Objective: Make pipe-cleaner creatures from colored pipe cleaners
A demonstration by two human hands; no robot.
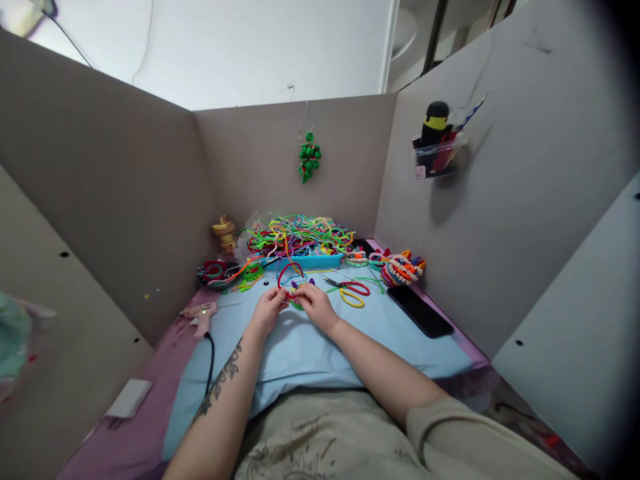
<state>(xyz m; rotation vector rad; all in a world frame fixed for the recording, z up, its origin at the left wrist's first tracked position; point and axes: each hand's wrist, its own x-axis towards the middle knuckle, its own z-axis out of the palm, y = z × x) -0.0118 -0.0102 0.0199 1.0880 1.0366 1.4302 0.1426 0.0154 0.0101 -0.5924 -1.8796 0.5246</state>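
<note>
My left hand (269, 309) and my right hand (315, 305) meet over a light blue mat (350, 333), both pinched on a small pipe-cleaner piece (299, 293) of purple and green. A red pipe cleaner (290, 270) loops up from that piece between my fingers. Just right of my right hand lie scissors (353, 292) with red and yellow handles.
A heap of coloured pipe cleaners (297, 237) fills a blue tray (313, 261) at the back. Finished pipe-cleaner figures (400, 267) sit at right, a black phone (420, 311) beside them. A glue gun (200, 317) lies at left. Grey cardboard walls (125, 200) enclose the space.
</note>
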